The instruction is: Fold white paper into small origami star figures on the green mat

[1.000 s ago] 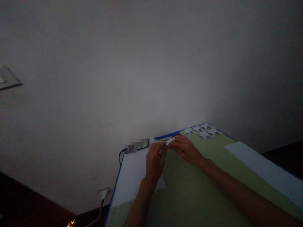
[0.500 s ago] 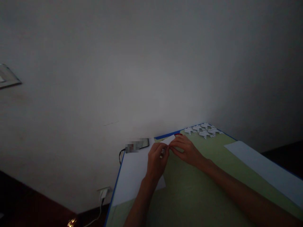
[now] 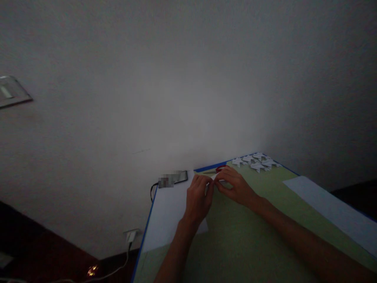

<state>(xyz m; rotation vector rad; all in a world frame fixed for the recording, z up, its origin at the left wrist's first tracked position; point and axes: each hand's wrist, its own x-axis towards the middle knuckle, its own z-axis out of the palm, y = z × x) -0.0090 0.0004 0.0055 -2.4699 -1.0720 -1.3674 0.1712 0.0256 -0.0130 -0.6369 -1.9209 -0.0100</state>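
Note:
Between my two hands is a small piece of white paper [image 3: 215, 177], mostly hidden by the fingers. My left hand [image 3: 199, 195] pinches it from the left with thumb and fingertips. From the right, my right hand [image 3: 234, 185] pinches it too, the fingertips of both hands almost touching. Just behind them on the green table [image 3: 235, 243] lie scissors [image 3: 221, 168] with red handles, partly covered by my right hand. The paper's exact folds are too small and dark to make out.
Several folded white paper shapes [image 3: 259, 167] lie at the far right corner. White sheets [image 3: 167, 220] rest on the left, with a phone [image 3: 181, 177] and its cable on top. Another white sheet [image 3: 324, 206] lies along the right edge. A wall [image 3: 188, 98] stands directly behind.
The white paper showed as a larger flap above my fingers before; now only a small bit shows. The scissors are more exposed. The whole view has shifted slightly.

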